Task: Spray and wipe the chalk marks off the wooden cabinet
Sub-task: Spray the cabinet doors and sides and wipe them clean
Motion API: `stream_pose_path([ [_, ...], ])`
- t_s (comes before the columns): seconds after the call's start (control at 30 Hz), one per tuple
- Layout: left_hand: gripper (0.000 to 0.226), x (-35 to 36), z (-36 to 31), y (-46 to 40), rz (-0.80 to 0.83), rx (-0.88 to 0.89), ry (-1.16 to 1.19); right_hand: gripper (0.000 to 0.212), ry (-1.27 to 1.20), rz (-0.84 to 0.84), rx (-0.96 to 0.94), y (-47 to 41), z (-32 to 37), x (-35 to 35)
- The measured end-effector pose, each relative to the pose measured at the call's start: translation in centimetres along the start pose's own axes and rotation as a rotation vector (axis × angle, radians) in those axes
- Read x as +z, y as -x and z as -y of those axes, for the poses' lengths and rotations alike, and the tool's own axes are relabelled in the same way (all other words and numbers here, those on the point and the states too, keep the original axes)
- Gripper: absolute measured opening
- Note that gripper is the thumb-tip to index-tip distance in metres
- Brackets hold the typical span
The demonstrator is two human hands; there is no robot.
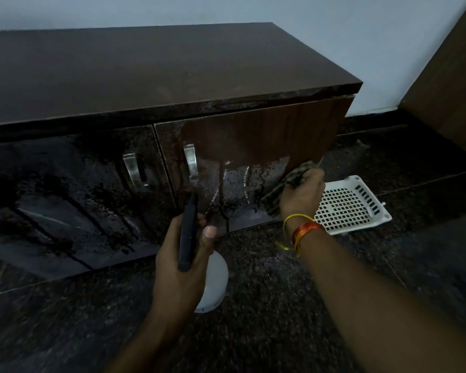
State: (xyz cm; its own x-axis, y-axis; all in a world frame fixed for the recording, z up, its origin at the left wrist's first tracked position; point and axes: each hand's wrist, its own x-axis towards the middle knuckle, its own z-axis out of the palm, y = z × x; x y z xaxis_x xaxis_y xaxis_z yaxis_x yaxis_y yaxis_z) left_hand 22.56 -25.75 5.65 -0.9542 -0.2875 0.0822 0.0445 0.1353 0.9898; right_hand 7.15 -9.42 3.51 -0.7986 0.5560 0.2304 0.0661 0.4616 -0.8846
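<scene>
A low dark wooden cabinet [172, 76] stands against the wall, with two doors and metal handles [191, 162]. The right door [267, 135] is wet, with drips and faint white chalk smears [234, 181] on its lower half. My right hand [303, 192] grips a dark checked cloth [285, 189] and presses it against the door's lower right corner. My left hand [183, 254] holds a spray bottle by its black trigger head [187, 232], nozzle toward the door. The bottle's white body [215, 281] hangs below my palm.
A white plastic perforated tray [350, 205] lies on the dark speckled stone floor [267, 305] just right of the cabinet. A brown wooden panel [452, 84] rises at the far right. The left door [73, 189] is glossy and wet too.
</scene>
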Motion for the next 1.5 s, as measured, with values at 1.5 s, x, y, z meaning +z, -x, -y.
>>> stream_pose_path([
  [1.5,0.048,0.4,3.7,-2.1,-0.142,-0.008,0.048,0.036,-0.207,0.040,0.164,6.1,-1.1,4.4],
])
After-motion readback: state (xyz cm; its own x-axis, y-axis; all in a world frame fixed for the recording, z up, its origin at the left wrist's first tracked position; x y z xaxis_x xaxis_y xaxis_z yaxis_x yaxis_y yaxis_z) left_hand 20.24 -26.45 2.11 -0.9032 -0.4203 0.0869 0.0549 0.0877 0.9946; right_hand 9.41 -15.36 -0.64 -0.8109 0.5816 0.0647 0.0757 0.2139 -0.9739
